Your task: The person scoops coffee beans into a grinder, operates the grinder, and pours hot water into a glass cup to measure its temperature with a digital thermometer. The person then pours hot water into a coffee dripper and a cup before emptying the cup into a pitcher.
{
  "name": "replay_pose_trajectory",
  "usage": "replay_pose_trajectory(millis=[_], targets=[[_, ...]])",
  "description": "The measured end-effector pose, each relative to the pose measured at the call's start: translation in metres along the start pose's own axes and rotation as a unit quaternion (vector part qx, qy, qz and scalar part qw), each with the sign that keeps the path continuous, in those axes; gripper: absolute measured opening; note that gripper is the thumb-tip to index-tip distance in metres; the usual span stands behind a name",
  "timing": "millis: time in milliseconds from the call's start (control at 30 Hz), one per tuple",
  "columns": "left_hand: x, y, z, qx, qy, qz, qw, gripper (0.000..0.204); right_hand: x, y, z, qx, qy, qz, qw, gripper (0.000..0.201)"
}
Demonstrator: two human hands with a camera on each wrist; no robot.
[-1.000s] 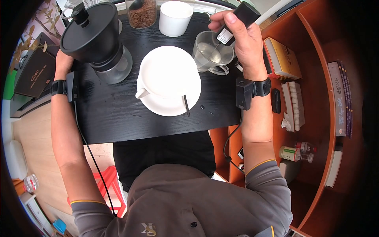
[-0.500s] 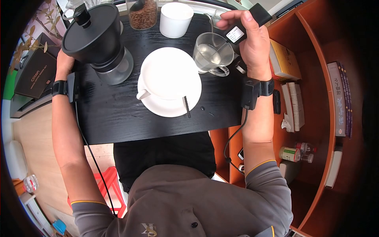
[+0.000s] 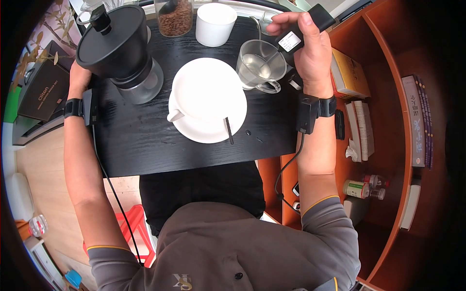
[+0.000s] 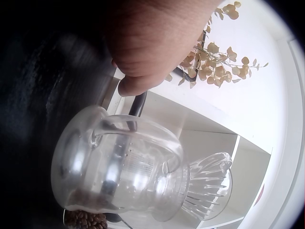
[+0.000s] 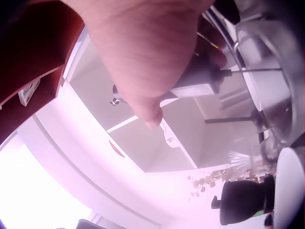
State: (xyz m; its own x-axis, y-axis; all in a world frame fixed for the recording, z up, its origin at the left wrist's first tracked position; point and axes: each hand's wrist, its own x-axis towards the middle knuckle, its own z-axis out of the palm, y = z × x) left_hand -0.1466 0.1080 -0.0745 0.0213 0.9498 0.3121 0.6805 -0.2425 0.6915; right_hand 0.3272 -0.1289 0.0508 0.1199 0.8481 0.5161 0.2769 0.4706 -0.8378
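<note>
My right hand [image 3: 313,60] grips a black handheld device [image 3: 310,26] with a white label, its thumb lying along it. From the device a thin metal rod slants into a glass cup [image 3: 247,51] holding some clear liquid. In the right wrist view the hand [image 5: 147,52] partly covers the device [image 5: 202,78]; the rod reaches over the glass. My left hand [image 3: 79,77] is at the table's left side, beside the black-topped grinder [image 3: 114,43], its fingers hidden. In the left wrist view only part of that hand [image 4: 152,43] shows, above a glass vessel [image 4: 138,176].
A white cup with a handle sits on a white saucer [image 3: 208,138], a dark stick [image 3: 229,131] at its edge. Behind are a white cup [image 3: 216,26] and a jar of coffee beans [image 3: 175,22]. A shelf of books [image 3: 347,75] stands right; a dark box [image 3: 41,92] is left.
Since a second ago my right hand and the device have shifted right, away from the glass, with the rod still slanting into it. The left hand has barely moved.
</note>
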Motion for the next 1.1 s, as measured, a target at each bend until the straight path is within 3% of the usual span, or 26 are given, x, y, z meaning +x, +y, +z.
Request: replay_pose_trajectory(millis=[167, 233, 333, 433, 533, 767, 833, 1000, 1100], targets=[[0.007, -0.014, 0.005, -0.015, 0.002, 0.008, 1.0, 0.054, 0.0, 0.0, 0.001, -0.05, -0.003, -0.017, 0.999, 0.052], [0.008, -0.012, 0.006, -0.018, 0.005, 0.019, 1.0, 0.054, -0.001, -0.001, 0.002, 0.037, 0.001, 0.009, 0.999, 0.051], [0.005, -0.011, 0.004, 0.002, 0.007, 0.008, 1.0, 0.055, -0.002, -0.002, 0.004, -0.036, 0.029, 0.004, 0.999, 0.05], [0.007, -0.013, 0.005, -0.024, -0.001, 0.003, 1.0, 0.055, -0.001, 0.0, 0.0, 0.026, -0.013, -0.005, 1.0, 0.049], [0.007, -0.012, 0.004, -0.02, 0.006, 0.001, 1.0, 0.054, -0.002, -0.004, 0.005, -0.026, 0.018, -0.004, 0.999, 0.05], [0.014, -0.027, 0.008, -0.033, -0.004, -0.004, 0.999, 0.053, -0.003, -0.006, 0.007, 0.014, 0.02, 0.002, 1.0, 0.05], [0.011, -0.022, 0.005, -0.034, -0.001, -0.013, 0.999, 0.053, -0.003, -0.005, 0.008, -0.049, 0.035, -0.005, 0.998, 0.05], [0.013, -0.026, 0.008, -0.024, -0.001, 0.004, 1.0, 0.052, -0.003, -0.004, 0.006, 0.028, 0.018, 0.001, 0.999, 0.05], [0.006, -0.017, 0.005, -0.012, -0.003, 0.004, 1.0, 0.051, -0.003, -0.005, 0.007, -0.032, 0.024, -0.023, 0.999, 0.051]])
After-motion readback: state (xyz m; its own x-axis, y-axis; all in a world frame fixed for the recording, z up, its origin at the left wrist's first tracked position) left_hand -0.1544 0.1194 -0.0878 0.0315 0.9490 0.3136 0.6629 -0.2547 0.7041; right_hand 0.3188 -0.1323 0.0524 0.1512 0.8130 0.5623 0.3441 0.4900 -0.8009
